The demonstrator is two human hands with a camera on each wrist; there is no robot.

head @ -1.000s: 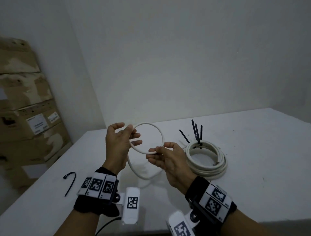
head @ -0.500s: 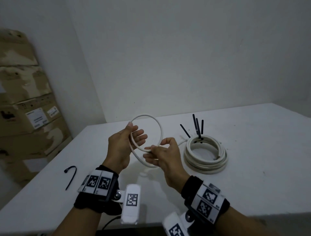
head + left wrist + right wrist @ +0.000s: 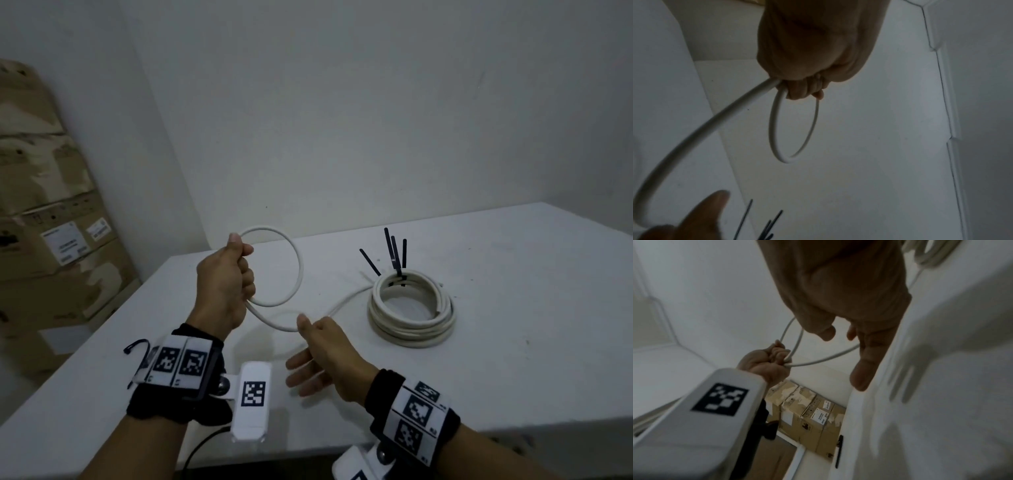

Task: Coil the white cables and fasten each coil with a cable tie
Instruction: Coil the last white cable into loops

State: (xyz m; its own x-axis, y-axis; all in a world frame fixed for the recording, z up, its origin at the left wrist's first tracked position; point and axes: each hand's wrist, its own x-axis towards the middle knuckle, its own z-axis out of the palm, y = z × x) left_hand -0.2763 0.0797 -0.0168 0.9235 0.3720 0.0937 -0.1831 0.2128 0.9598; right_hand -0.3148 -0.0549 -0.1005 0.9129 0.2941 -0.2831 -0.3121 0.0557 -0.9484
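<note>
A loose white cable (image 3: pixel 298 270) forms one loop in the air, and my left hand (image 3: pixel 245 270) grips it in a fist where the loop crosses. Its tail (image 3: pixel 346 301) runs down to the table toward a finished white coil (image 3: pixel 411 310) bound with black cable ties (image 3: pixel 394 255) that stick up. My right hand (image 3: pixel 296 353) hovers below the loop with its fingers spread and holds nothing; its thumb is close to the tail. The left wrist view shows the fist (image 3: pixel 807 68) and loop (image 3: pixel 774 129). The right wrist view shows the straight fingers (image 3: pixel 865 363).
A spare black cable tie (image 3: pixel 137 345) lies on the white table (image 3: pixel 513 359) at the left, partly behind my left wristband. Cardboard boxes (image 3: pixel 51 240) are stacked against the left wall. The table's front edge is just under my wrists.
My right hand has let go of the loop and dropped toward me with fingers spread. My left hand has closed into a fist round the loop and lifted it slightly.
</note>
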